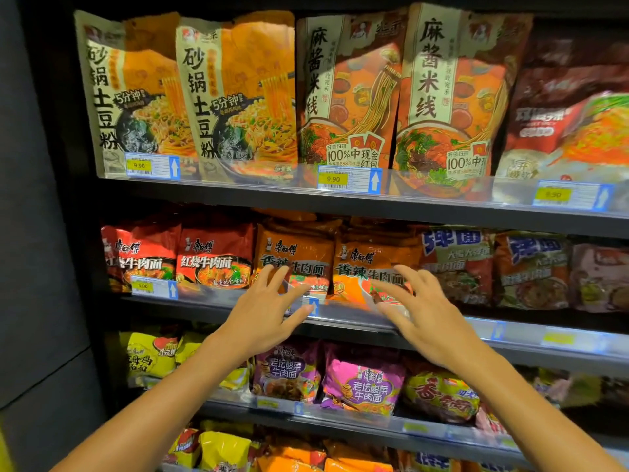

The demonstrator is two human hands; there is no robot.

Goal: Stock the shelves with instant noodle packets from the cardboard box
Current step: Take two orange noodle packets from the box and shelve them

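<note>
Both bare forearms reach up, left hand (263, 310) and right hand (420, 310) spread flat and released, holding nothing, fingertips against two orange plastic instant noodle packets (294, 264) just beyond them on the dark metal middle shelf (218, 310), apparently squaring the row; no cardboard box visible.

counts: 2 hands, left hand (263, 310) and right hand (422, 311). 4 shelves (218, 190) in view. top shelf: 5 tall pouches (235, 97) facing out. second shelf: 2 red packets (214, 257), 2 orange packets (296, 257). 3 readable yellow price tags (333, 179).
</note>
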